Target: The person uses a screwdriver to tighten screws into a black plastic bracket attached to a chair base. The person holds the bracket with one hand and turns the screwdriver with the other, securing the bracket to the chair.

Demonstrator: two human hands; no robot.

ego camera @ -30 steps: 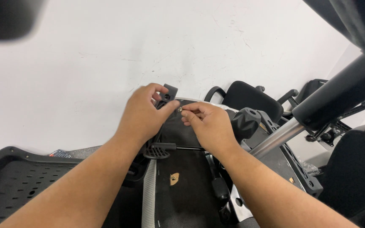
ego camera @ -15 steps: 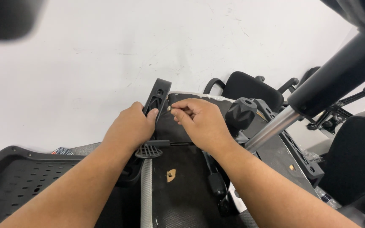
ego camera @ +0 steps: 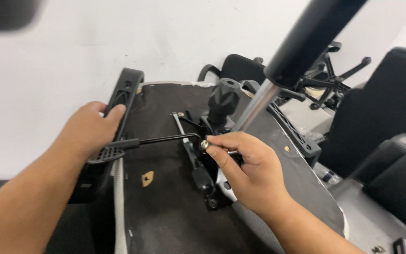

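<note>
While left hand (ego camera: 88, 134) grips black armrest (ego camera: 118, 117), right hand (ego camera: 247, 171) pinches small bolt (ego camera: 204, 144) nr yellowish tag (ego camera: 147, 178).

We held a small brass-coloured bolt (ego camera: 204, 144) pinched at our right fingertips, just beside the black seat mechanism (ego camera: 202, 162). The black plastic armrest (ego camera: 122, 101) stood tilted against the upturned seat's edge, under our left hand.

White wall (ego camera: 71, 47), spare black chair seats (ego camera: 391, 122), star-shaped chair base (ego camera: 334, 80), loose screws on the floor (ego camera: 379, 248)
</note>
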